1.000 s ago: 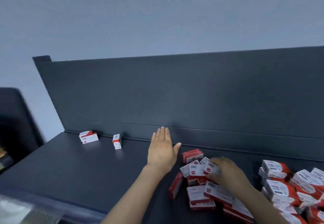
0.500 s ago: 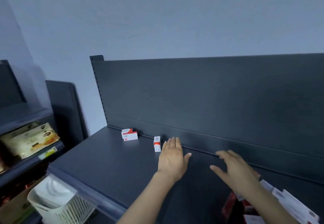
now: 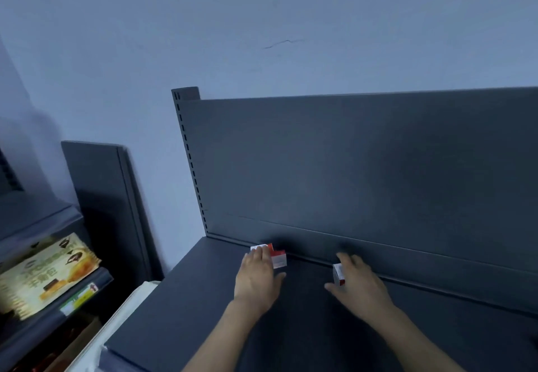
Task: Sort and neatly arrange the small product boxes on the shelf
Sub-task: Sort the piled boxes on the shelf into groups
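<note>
Now logged both hands forward since half a second back, off open shelf (image 3: 203, 313) and onto boxes. Found left hand (image 3: 257, 278) laying straight fingers over flat red-white box (image 3: 278, 258) near back-left corner, thumb splayed. Found right hand (image 3: 359, 282) bracketing upright box (image 3: 338, 274) at back edge between thumb and loosely spread fingers; cannot tell grip through blur. Judged as gathering strays; lost sight of main pile.

On the dark shelf (image 3: 203, 299), close to its back panel, two small red-and-white boxes sit apart: the left box (image 3: 278, 257) lies flat, partly under the left hand (image 3: 256, 281), and the blurred right box (image 3: 338, 275) stands on end against the right hand (image 3: 359, 284).
</note>
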Motion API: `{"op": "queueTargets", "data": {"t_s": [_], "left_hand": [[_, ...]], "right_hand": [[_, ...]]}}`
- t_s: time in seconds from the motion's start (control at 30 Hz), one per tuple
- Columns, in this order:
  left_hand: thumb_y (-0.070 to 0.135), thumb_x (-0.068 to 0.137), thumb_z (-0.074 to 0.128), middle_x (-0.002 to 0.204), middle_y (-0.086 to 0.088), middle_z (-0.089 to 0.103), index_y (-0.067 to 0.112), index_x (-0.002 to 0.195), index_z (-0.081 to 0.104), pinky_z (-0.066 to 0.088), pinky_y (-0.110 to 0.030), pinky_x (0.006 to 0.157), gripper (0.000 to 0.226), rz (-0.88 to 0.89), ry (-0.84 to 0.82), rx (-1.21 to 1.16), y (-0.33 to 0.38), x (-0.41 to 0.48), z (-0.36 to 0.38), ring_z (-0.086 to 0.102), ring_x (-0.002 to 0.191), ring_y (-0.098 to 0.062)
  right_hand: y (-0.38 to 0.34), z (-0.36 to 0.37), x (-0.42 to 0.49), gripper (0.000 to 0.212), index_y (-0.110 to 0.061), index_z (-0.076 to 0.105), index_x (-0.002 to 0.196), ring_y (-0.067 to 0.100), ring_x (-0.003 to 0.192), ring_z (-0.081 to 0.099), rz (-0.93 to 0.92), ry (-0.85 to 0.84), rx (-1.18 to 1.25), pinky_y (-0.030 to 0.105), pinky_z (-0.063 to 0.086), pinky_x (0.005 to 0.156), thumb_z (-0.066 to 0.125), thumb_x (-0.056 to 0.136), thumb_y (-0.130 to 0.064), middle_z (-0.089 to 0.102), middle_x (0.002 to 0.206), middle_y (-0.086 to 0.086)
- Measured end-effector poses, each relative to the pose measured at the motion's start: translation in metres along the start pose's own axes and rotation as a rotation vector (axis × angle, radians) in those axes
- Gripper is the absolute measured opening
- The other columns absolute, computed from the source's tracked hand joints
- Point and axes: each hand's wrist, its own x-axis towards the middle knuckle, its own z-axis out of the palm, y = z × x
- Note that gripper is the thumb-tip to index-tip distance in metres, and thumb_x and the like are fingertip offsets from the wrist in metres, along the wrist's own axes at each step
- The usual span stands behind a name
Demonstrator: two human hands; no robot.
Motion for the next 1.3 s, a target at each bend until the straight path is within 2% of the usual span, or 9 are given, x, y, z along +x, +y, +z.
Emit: {"op": "queueTargets", "data": {"t_s": [0.07,0.2,0.4,0.63,0.77,1.0,1.17,1.3], "left_hand": [[0.041,0.093,0.046,0.142,-0.003,0.038,0.011,0.141,0.029,0.024,-0.027,0.113,0.058,0.018,0.026,-0.008,-0.015,0.013,0.003,0.032,0.133,-0.02],[0.039,0.09,0.051,0.133,-0.002,0.045,0.012,0.129,0.038,0.028,-0.025,0.107,0.048,0.027,0.039,-0.03,-0.034,0.034,0.01,0.039,0.125,-0.019],[0.032,0.089,0.055,0.134,-0.002,0.045,0.013,0.132,0.037,0.03,-0.025,0.105,0.051,0.027,-0.015,-0.054,-0.039,0.059,0.016,0.04,0.126,-0.02],[0.04,0.081,0.066,0.122,-0.003,0.051,0.014,0.118,0.049,0.044,-0.031,0.091,0.049,0.021,-0.111,-0.069,-0.036,0.075,0.02,0.047,0.117,-0.021],[0.036,0.082,0.066,0.119,-0.005,0.054,0.012,0.115,0.05,0.044,-0.03,0.086,0.044,0.027,-0.129,-0.044,-0.034,0.075,0.02,0.05,0.113,-0.022],[0.039,0.08,0.067,0.113,-0.002,0.057,0.014,0.11,0.052,0.041,-0.026,0.079,0.042,0.082,-0.122,-0.083,-0.018,0.064,0.018,0.053,0.105,-0.019],[0.041,0.078,0.069,0.094,0.003,0.053,0.017,0.092,0.048,0.034,-0.024,0.066,0.035,0.172,-0.042,-0.163,0.026,0.051,0.002,0.05,0.084,-0.014],[0.042,0.077,0.07,0.088,0.004,0.051,0.019,0.087,0.043,0.032,-0.026,0.064,0.037,0.252,0.002,-0.178,0.083,0.036,-0.008,0.046,0.079,-0.014]], "right_hand": [[-0.007,0.007,0.01,0.068,-0.016,0.025,0.142,0.022,0.126,0.041,0.018,-0.005,-0.017,0.031,0.043,0.096,0.056,0.088,-0.044,0.037,0.138,0.005],[-0.013,0.017,0.021,0.068,-0.015,0.023,0.143,0.023,0.124,0.043,0.053,-0.022,-0.047,0.032,0.043,0.098,0.055,0.089,-0.042,0.04,0.134,0.008],[-0.01,0.024,0.026,0.065,-0.016,0.02,0.144,0.022,0.122,0.046,0.103,-0.068,-0.077,0.028,0.042,0.097,0.051,0.092,-0.039,0.04,0.135,0.008],[-0.004,0.025,0.028,0.049,-0.017,0.031,0.137,0.021,0.116,0.053,0.155,-0.078,-0.068,0.027,0.046,0.087,0.051,0.094,-0.029,0.046,0.132,0.007],[-0.003,0.024,0.026,0.039,-0.016,0.037,0.131,0.022,0.113,0.055,0.154,-0.079,-0.079,0.027,0.046,0.083,0.049,0.094,-0.023,0.05,0.129,0.007],[0.002,0.015,0.012,0.036,-0.014,0.038,0.129,0.027,0.114,0.054,0.146,-0.078,-0.053,0.032,0.046,0.086,0.048,0.094,-0.017,0.049,0.129,0.01],[0.02,-0.009,-0.01,0.037,-0.014,0.041,0.127,0.025,0.11,0.055,0.14,0.008,-0.014,0.031,0.046,0.085,0.05,0.092,-0.017,0.053,0.125,0.008],[0.048,-0.04,-0.037,0.035,-0.014,0.043,0.124,0.028,0.109,0.055,0.16,0.076,0.04,0.034,0.047,0.087,0.052,0.09,-0.017,0.054,0.123,0.009]]}}
